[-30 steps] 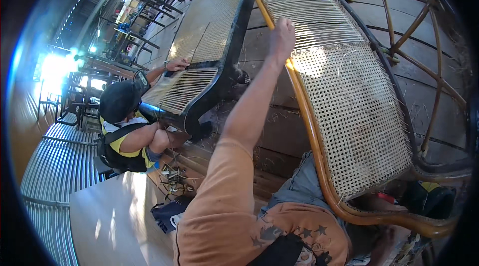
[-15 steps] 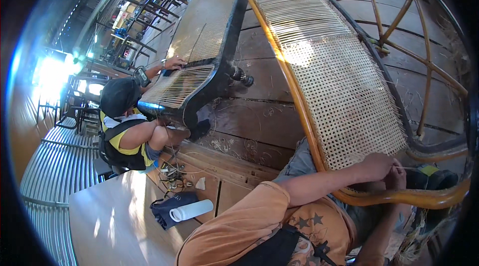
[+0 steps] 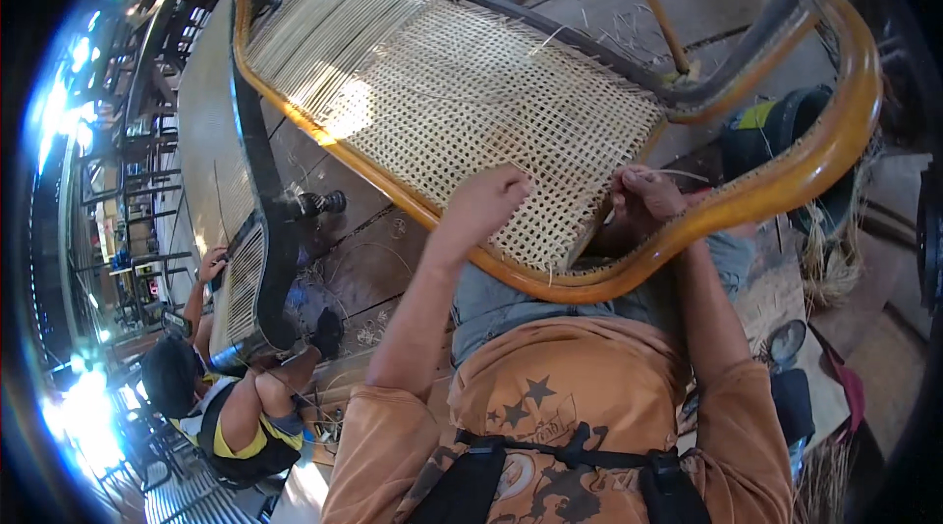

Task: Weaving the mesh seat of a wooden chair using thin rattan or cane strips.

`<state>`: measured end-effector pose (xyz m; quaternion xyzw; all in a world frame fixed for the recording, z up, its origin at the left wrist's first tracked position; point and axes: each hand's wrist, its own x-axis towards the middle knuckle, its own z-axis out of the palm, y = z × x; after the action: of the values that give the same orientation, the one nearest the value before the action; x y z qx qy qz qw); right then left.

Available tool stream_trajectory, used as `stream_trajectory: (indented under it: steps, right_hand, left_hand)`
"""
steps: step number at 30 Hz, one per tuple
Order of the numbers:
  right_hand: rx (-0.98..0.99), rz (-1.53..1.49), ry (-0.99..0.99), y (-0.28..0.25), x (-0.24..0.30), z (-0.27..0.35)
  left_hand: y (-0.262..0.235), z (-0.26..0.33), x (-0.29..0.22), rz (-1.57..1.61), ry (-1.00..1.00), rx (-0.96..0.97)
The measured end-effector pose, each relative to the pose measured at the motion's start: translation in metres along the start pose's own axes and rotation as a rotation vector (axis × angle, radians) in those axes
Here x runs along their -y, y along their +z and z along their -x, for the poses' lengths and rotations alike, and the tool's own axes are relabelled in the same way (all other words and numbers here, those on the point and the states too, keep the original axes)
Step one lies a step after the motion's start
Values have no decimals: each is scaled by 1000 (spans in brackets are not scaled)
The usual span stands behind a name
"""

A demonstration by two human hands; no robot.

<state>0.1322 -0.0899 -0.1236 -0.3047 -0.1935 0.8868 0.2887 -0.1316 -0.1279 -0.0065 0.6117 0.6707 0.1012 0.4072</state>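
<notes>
2 bare hands work at the near end of a pale woven cane panel (image 3: pixel 462 92) set in a curved, glossy orange-brown rattan chair frame (image 3: pixel 786 180). The left hand (image 3: pixel 486 205) lies palm down on the top of the weave, fingers loosely curled and pressed onto the mesh close to its unfinished near edge; nothing shows pinched in it. The right hand (image 3: pixel 643 198) sits just beside the same edge, at the gap between the panel and the frame rail, its fingers drawn together in a pinch on a thin pale cane strand (image 3: pixel 680 173) that runs off to the right. Whether the strand passes under the weave cannot be told.

The panel's long axis runs away from the person, up and to the left in the head view, so the woven field lies ahead of both hands and the loose fringe of strand ends lies between them. The right hand is the nearer to the open edge and the free strand; the left is the nearer to the finished weave.

Outward from the hands: the frame rail curves across the person's lap, over an orange printed shirt (image 3: pixel 570 396). A dark bucket with a yellow-green band (image 3: pixel 776 126) stands to the right, with bundles of dry straw-coloured fibre (image 3: pixel 835 259) near it. At lower left, a seated co-worker (image 3: pixel 226 406) reaches a hand up to a second, dark-framed cane chair (image 3: pixel 246 259), well apart from the person's own hands.
</notes>
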Motion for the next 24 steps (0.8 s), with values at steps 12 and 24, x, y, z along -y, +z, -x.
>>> stream_trajectory:
  steps: [12, 24]
  right_hand:
    - [-378, 122, -209, -9, -12, -5]
    - [-607, 699, -252, -7, -13, -10]
  left_hand:
    - [-43, 23, 65, -253, -91, -100]
    - [-54, 36, 90, -333, -361, -210]
